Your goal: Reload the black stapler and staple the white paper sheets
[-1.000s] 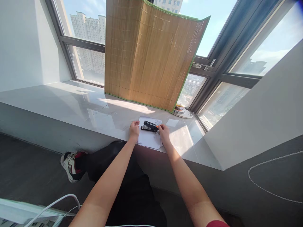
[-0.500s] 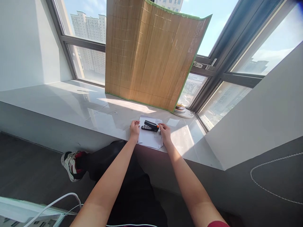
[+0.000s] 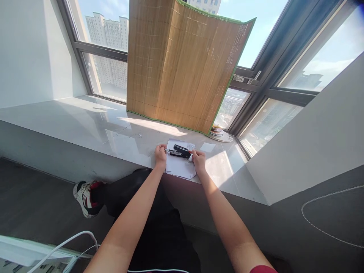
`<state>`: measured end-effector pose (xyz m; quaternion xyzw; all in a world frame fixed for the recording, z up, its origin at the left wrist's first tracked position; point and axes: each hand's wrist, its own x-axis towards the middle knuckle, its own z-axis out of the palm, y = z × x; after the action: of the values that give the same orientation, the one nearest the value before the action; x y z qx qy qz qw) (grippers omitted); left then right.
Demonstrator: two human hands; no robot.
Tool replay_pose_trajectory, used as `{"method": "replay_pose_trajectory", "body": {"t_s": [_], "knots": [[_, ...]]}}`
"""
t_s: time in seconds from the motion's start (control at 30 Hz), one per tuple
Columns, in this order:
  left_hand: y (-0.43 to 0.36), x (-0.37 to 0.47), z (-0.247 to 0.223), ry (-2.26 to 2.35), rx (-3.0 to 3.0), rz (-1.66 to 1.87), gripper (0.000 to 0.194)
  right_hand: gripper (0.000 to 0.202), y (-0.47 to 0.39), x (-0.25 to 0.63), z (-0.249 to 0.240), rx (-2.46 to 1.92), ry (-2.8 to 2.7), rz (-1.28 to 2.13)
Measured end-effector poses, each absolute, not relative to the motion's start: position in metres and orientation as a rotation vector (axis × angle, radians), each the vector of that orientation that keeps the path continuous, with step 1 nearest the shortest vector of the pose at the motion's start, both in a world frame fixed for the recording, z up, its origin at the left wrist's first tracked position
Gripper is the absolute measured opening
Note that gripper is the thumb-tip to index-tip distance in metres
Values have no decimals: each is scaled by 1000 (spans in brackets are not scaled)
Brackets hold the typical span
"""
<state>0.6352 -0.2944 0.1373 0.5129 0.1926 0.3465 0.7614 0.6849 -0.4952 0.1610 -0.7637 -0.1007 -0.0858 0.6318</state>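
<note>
A black stapler lies over a white sheet of paper on the window sill, its top arm raised from its base. From its front end a thin metal staple tray sticks out to the left. My left hand is closed, with its fingertips at the end of that tray. At the stapler's rear end, my right hand pinches it between thumb and forefinger. Small dark marks show on the paper, partly covered by the stapler.
A bamboo mat with green edging stands against the window behind the paper. Round stacked pieces lie by its right corner. The pale tiled sill drops off at its front edge. A white cable runs at lower left.
The metal staple tray has slid out of the stapler's front towards my left hand, which has shifted slightly left. The orange part at the rear is now mostly covered by my right fingers.
</note>
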Motion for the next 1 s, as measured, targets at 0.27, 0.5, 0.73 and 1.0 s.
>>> {"method": "replay_pose_trajectory", "body": {"t_s": [0.27, 0.5, 0.73, 1.0], "knots": [[-294, 635, 142, 447, 1018, 703, 15, 57, -493, 692, 158, -1854, -506, -319], [-292, 628, 150, 387, 877, 608, 18, 26, -491, 684, 156, -2055, -752, -444], [-294, 616, 169, 161, 667, 413, 49, 20, -497, 662, 162, -1941, -862, -1065], [-295, 608, 175, 150, 739, 399, 64, 27, -493, 655, 158, -2150, -1055, -929]]}}
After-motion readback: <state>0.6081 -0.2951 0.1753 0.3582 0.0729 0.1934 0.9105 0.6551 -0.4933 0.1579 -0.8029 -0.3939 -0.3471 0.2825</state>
